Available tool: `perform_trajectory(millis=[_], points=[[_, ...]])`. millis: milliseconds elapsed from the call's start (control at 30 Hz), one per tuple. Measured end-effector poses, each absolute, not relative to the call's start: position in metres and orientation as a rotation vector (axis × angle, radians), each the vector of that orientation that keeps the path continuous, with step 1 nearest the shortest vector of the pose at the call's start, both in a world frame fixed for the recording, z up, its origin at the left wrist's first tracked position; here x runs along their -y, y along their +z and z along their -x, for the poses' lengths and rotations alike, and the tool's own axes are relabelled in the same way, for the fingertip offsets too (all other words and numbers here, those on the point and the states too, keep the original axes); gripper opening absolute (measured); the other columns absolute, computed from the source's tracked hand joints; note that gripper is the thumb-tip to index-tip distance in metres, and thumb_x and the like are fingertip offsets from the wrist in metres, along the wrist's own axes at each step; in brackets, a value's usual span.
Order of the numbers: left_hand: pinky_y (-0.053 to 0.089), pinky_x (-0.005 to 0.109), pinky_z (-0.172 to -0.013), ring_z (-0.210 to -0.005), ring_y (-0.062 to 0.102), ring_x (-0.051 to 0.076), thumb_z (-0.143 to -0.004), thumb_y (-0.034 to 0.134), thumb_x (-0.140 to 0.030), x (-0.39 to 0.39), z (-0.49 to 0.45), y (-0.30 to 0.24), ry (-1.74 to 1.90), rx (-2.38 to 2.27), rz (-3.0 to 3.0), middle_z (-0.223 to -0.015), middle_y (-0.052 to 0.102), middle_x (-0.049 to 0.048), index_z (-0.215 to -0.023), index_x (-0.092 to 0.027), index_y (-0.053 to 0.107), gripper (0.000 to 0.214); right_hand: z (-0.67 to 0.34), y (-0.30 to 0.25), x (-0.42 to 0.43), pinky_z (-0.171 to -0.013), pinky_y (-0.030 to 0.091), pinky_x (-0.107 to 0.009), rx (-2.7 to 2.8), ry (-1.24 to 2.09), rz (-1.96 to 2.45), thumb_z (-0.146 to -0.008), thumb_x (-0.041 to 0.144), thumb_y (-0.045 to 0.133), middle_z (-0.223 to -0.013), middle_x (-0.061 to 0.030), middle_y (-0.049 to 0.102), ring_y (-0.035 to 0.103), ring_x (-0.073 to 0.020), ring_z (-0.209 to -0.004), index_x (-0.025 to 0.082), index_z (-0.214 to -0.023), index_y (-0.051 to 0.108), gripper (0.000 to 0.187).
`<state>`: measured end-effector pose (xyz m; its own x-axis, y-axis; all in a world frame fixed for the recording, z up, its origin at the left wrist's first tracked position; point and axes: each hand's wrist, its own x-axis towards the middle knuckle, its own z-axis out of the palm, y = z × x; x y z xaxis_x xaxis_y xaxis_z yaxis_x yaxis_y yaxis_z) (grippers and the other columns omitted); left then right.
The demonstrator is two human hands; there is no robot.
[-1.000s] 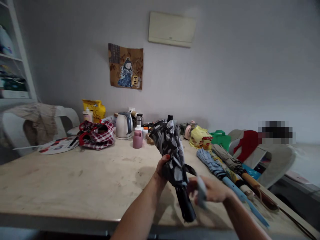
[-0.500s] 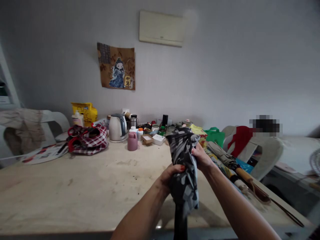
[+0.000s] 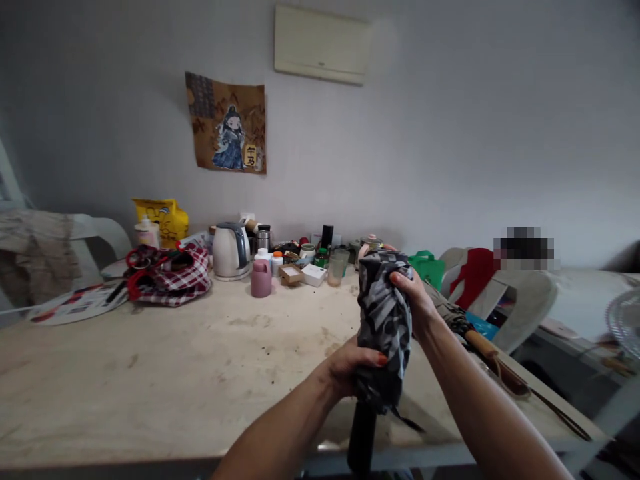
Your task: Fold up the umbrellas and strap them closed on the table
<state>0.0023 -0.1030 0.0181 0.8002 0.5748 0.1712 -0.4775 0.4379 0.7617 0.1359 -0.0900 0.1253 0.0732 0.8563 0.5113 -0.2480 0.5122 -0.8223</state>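
Note:
A folded umbrella [image 3: 384, 313] in black and grey camouflage cloth stands nearly upright before me, over the table's front part. Its black handle [image 3: 362, 437] points down past the table edge, and a dark strap hangs loose beside it. My left hand [image 3: 353, 367] is wrapped round the lower part of the cloth, thumb on the front. Higher up, my right hand [image 3: 413, 293] grips the right side near the top, its thumb pressed on the folds. The fingers behind the cloth are hidden.
On the pale table [image 3: 200, 373], other umbrellas [image 3: 480, 343] lie at the right. A pink jug [image 3: 261, 279], an electric kettle [image 3: 231, 250], small boxes and bottles stand at the back. A checked cloth bag [image 3: 175, 277] lies at the left. Chairs [image 3: 530, 300] flank the table.
Both hands and the umbrella have shifted slightly right. The cloth looks more tightly gathered, and the loose flap low on its right is gone. A dark strap now shows. The view has turned slightly.

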Motion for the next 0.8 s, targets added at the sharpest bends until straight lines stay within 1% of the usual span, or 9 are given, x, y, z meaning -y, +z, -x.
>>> perform_trajectory(millis=[100,200,267,333,433,567,667,733,800], points=[[0.044,0.02,-0.05,-0.051,0.055,0.009,-0.043,0.084,-0.026,0.104,-0.001,0.024,0.718,-0.174,-0.945,-0.064,0.063,0.0017,-0.076,-0.011,0.067,0.039,-0.137,0.124,0.095,-0.093,0.053,-0.044,1.29,0.855,0.608,-0.043,0.053,0.089,-0.126,-0.0082,0.064,0.063,-0.0319,-0.112,0.03,-0.144,0.044,0.113],[0.048,0.023,-0.059,-0.059,0.058,0.012,-0.047,0.08,-0.023,0.105,-0.001,0.03,0.784,-0.302,-1.059,-0.071,0.065,0.0028,-0.083,-0.012,0.067,0.04,-0.139,0.124,0.091,-0.106,0.043,-0.049,1.331,0.611,0.782,-0.041,0.046,0.091,-0.137,-0.011,0.056,0.057,-0.0319,-0.122,0.028,-0.156,0.019,0.137],[0.051,0.028,-0.071,-0.071,0.062,0.016,-0.049,0.078,-0.018,0.104,-0.003,0.03,0.942,-0.52,-1.26,-0.081,0.069,0.0047,-0.092,-0.015,0.066,0.045,-0.141,0.126,0.083,-0.112,0.035,-0.051,1.305,0.326,0.957,-0.043,0.04,0.09,-0.143,-0.0132,0.049,0.051,-0.0323,-0.128,0.024,-0.156,0.019,0.134],[0.051,0.033,-0.082,-0.085,0.065,0.021,-0.052,0.077,-0.014,0.103,-0.004,0.03,1.104,-0.779,-1.471,-0.093,0.072,0.0073,-0.106,-0.017,0.063,0.056,-0.144,0.127,0.072,-0.114,0.033,-0.049,1.234,0.135,1.077,-0.046,0.037,0.086,-0.143,-0.0145,0.048,0.048,-0.0325,-0.129,0.019,-0.15,0.035,0.117],[0.05,0.038,-0.09,-0.099,0.066,0.026,-0.058,0.075,-0.017,0.1,-0.001,0.031,1.099,-0.887,-1.642,-0.107,0.071,0.0113,-0.119,-0.017,0.057,0.064,-0.151,0.122,0.051,-0.106,0.043,-0.045,1.086,0.202,1.194,-0.051,0.033,0.078,-0.125,-0.0138,0.06,0.057,-0.0309,-0.115,0.014,-0.132,0.054,0.087],[0.051,0.039,-0.092,-0.104,0.065,0.03,-0.06,0.073,-0.021,0.099,0.009,0.038,1.037,-0.975,-1.785,-0.112,0.07,0.0151,-0.119,-0.014,0.054,0.062,-0.154,0.113,0.035,-0.087,0.054,-0.039,0.922,0.397,1.19,-0.052,0.032,0.074,-0.101,-0.0069,0.066,0.064,-0.0261,-0.093,0.016,-0.118,0.061,0.069],[0.052,0.04,-0.089,-0.1,0.066,0.03,-0.061,0.071,-0.022,0.1,0.014,0.043,1.024,-1.132,-1.826,-0.107,0.07,0.0153,-0.116,-0.015,0.053,0.058,-0.148,0.109,0.039,-0.08,0.056,-0.035,0.9,0.588,1.041,-0.053,0.04,0.078,-0.098,-0.0051,0.067,0.066,-0.0232,-0.087,0.017,-0.124,0.056,0.078],[0.051,0.038,-0.088,-0.098,0.066,0.029,-0.061,0.071,-0.02,0.099,0.015,0.043,1.015,-1.099,-1.807,-0.105,0.07,0.0133,-0.116,-0.016,0.053,0.058,-0.145,0.107,0.045,-0.083,0.056,-0.035,0.95,0.693,0.924,-0.052,0.046,0.083,-0.112,-0.0068,0.066,0.067,-0.0231,-0.094,0.02,-0.138,0.044,0.098],[0.05,0.039,-0.088,-0.096,0.066,0.029,-0.061,0.071,-0.02,0.099,0.013,0.04,0.988,-1.043,-1.798,-0.104,0.07,0.0127,-0.119,-0.016,0.052,0.061,-0.143,0.106,0.05,-0.092,0.053,-0.035,1.034,0.667,0.88,-0.047,0.042,0.088,-0.129,-0.0088,0.06,0.063,-0.0245,-0.108,0.023,-0.146,0.035,0.114]])
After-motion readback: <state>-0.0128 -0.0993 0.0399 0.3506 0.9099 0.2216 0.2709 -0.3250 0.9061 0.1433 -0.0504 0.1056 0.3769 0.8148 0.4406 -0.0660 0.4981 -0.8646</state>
